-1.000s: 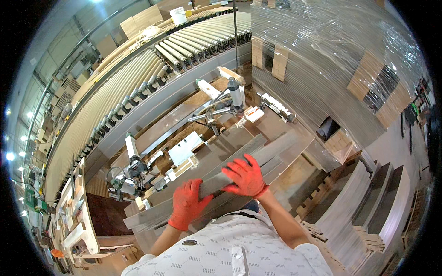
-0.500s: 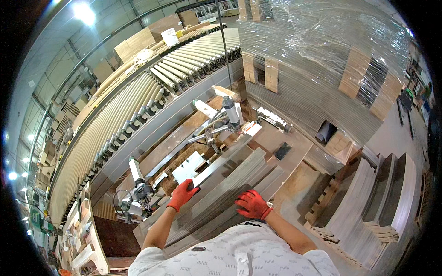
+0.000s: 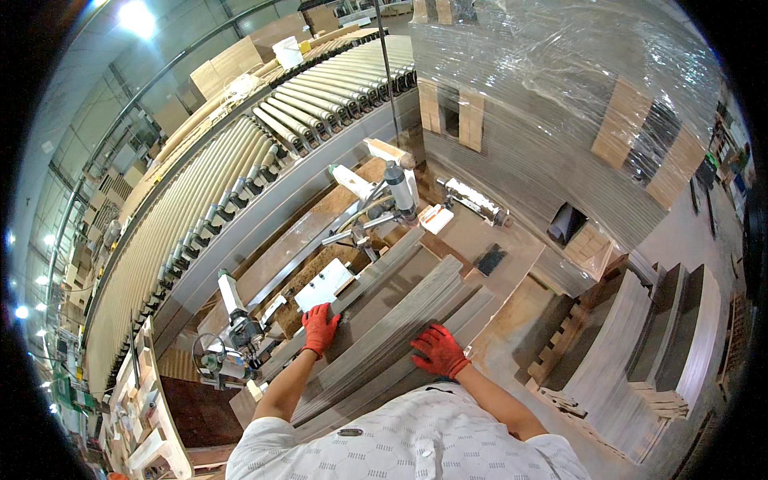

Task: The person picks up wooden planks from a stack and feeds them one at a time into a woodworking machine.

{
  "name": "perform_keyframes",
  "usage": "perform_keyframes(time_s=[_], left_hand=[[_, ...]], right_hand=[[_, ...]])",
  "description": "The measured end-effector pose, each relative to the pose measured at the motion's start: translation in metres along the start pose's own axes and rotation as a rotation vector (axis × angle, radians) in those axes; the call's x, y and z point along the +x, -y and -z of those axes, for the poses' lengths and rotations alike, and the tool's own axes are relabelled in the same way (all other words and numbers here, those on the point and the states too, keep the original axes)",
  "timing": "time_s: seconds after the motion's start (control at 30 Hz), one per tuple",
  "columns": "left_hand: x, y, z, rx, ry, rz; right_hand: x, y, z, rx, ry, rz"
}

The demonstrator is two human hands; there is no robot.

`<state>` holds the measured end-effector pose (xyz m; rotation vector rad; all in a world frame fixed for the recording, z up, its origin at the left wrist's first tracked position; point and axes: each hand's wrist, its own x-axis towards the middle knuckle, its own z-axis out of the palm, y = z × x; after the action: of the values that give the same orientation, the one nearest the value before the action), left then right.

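Note:
Both my hands wear red gloves. My left hand (image 3: 320, 330) lies over a long grey plank (image 3: 380, 276) beside the machine's white plate (image 3: 324, 286), its fingers stretched forward and close together. My right hand (image 3: 438, 352) rests with its fingers spread on the stack of grey planks (image 3: 400, 308) in front of my body. The planks run slanting from lower left to upper right. What lies beneath my palms is hidden.
A machine with a grey cylinder (image 3: 398, 186) and metal arms stands beyond the planks. Behind it runs a roller conveyor (image 3: 216, 192). A film-wrapped stack (image 3: 528, 104) rises at the far right, and more stacked boards (image 3: 616, 352) sit on the right. A dark patch (image 3: 490, 260) marks the table.
A grey plank has shifted toward the machine and now covers the white strip along its edge. My left hand has turned more upright, with its fingers closer together; my right hand has hardly moved.

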<state>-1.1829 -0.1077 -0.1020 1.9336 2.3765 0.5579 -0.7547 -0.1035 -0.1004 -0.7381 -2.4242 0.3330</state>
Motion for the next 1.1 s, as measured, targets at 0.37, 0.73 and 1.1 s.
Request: perform_keyframes(time_s=[0.37, 0.73, 1.1], left_hand=[[0.028, -0.012, -0.001, -0.018, 0.227, -0.016], [0.053, -0.023, -0.008, 0.220, 0.585, 0.206], [0.059, -0.022, -0.008, 0.246, 0.648, 0.255]], right_hand=[[-0.004, 0.000, -0.001, 0.035, -0.040, -0.022], [-0.003, 0.001, 0.013, -0.056, 0.149, 0.091], [-0.002, -0.001, 0.004, -0.121, 0.246, 0.042]])
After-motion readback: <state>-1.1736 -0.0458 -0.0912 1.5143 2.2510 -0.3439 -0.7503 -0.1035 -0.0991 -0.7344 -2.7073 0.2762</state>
